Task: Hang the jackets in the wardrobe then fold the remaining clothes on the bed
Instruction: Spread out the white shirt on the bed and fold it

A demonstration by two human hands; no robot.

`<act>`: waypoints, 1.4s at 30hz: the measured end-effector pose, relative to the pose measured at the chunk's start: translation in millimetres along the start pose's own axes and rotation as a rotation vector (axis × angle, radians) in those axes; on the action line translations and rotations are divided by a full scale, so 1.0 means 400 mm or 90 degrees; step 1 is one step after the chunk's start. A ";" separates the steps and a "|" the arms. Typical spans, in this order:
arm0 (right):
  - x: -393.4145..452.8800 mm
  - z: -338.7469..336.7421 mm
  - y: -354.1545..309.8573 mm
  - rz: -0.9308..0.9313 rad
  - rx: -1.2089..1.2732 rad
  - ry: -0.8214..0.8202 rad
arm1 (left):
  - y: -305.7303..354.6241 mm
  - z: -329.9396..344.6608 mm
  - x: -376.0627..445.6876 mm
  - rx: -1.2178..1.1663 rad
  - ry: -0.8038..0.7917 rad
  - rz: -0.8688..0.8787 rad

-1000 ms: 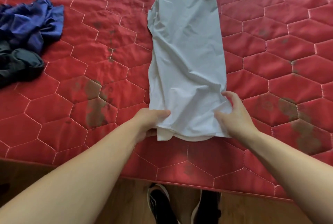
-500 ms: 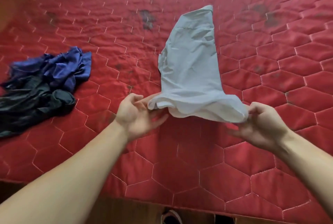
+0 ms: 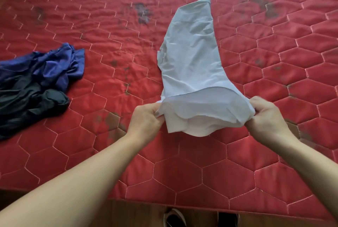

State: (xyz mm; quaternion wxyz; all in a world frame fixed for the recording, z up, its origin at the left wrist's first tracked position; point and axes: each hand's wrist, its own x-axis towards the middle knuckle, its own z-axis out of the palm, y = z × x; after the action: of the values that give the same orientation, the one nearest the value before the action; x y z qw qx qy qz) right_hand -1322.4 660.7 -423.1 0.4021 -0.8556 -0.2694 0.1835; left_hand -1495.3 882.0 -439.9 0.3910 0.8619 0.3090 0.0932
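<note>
White garment (image 3: 190,62) near end lifted, left hand (image 3: 145,117) pinching, right hand (image 3: 265,115) gripping

Soft, even daylight fills the scene, bright enough to show colour well, with no hard shadows. The pale garment (image 3: 192,58) is lit most strongly on its upper face, while the underside of its lifted hem, between the left hand (image 3: 146,117) and the right hand (image 3: 267,115), sits in mild grey shade. The red quilted mattress (image 3: 228,177) carries a faint sheen beyond the hands. Wide-angle distortion bends its stitched hexagons toward the edges. Focus is slightly soft throughout, and fine detail looks smeared. The dark clothes (image 3: 31,95) left of the left hand lose detail in their folds.
</note>
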 end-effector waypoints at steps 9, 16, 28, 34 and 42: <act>-0.088 -0.095 -0.077 -0.115 -0.068 -0.156 | 0.067 -0.093 -0.080 -0.173 -0.200 -0.045; -0.036 -0.090 -0.088 0.145 0.141 -0.094 | 0.122 -0.103 -0.026 -0.356 -0.121 -0.204; 0.152 -0.028 0.045 0.315 0.206 -0.070 | 0.047 0.059 0.127 -0.436 -0.159 -0.424; 0.374 -0.014 0.055 0.245 0.332 -0.089 | 0.046 0.066 0.335 -0.484 -0.052 -0.391; 0.687 0.047 0.108 0.227 0.150 0.097 | -0.003 0.140 0.552 -0.030 0.156 -0.275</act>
State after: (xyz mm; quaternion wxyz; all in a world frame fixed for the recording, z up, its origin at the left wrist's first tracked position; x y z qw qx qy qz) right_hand -1102.6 816.2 -495.3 0.4794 -0.8484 -0.0593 0.2165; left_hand -1298.6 981.7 -496.4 0.3814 0.7488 0.5290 0.1181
